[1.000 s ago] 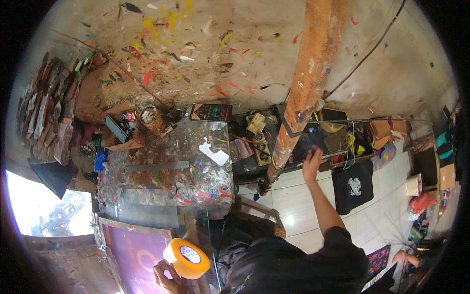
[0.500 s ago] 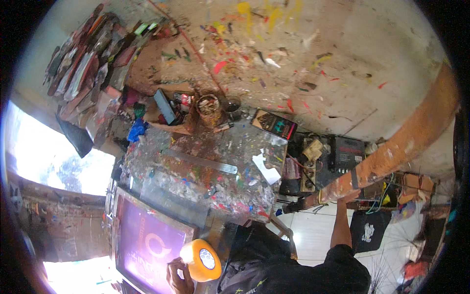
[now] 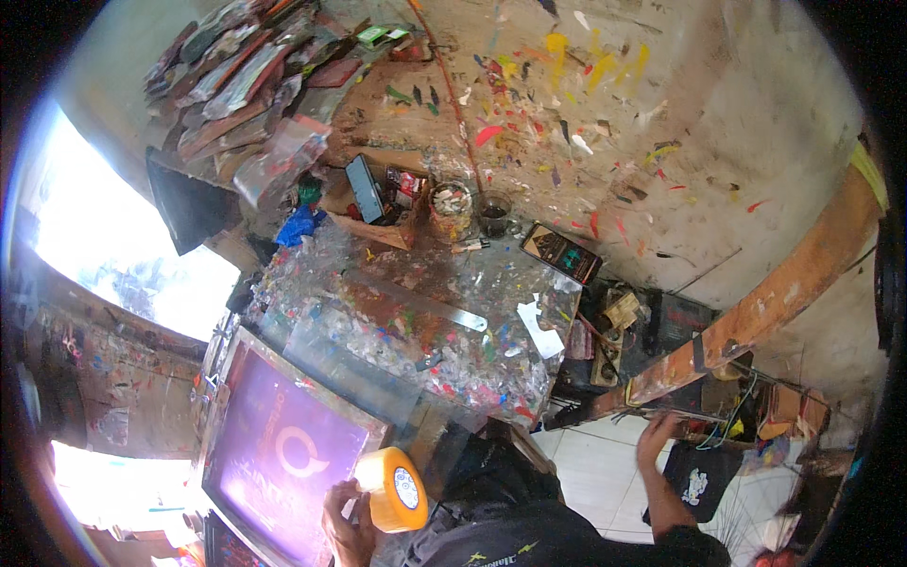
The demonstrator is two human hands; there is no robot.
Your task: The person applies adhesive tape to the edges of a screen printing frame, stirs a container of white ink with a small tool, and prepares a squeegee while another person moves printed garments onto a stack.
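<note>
My left hand [image 3: 348,525] grips a thick roll of orange-yellow packing tape [image 3: 378,487] by its edge, fingers pinched at its left side. The tape's round label faces right. Directly left of it lies a framed printing screen [image 3: 293,454] with purple mesh and a pale stencil design, tilted in view. My right hand [image 3: 659,437] is out to the right, below a slanting wooden beam [image 3: 756,317] and above a dark flat piece with a white print [image 3: 694,482]. Its fingers are small and unclear, and I cannot make out anything in them.
A paint-crusted worktable [image 3: 416,312] carries a metal ruler [image 3: 458,317], a torn white paper [image 3: 539,326], a phone [image 3: 560,253], a cardboard box [image 3: 378,222] and jars. Stacked squeegee-like boards [image 3: 236,85] lean at upper left. A power strip [image 3: 607,361] lies right of the table.
The view has turned, so the table and wall appear shifted right. My right hand has come down away from the beam. My left hand keeps hold of the tape roll.
</note>
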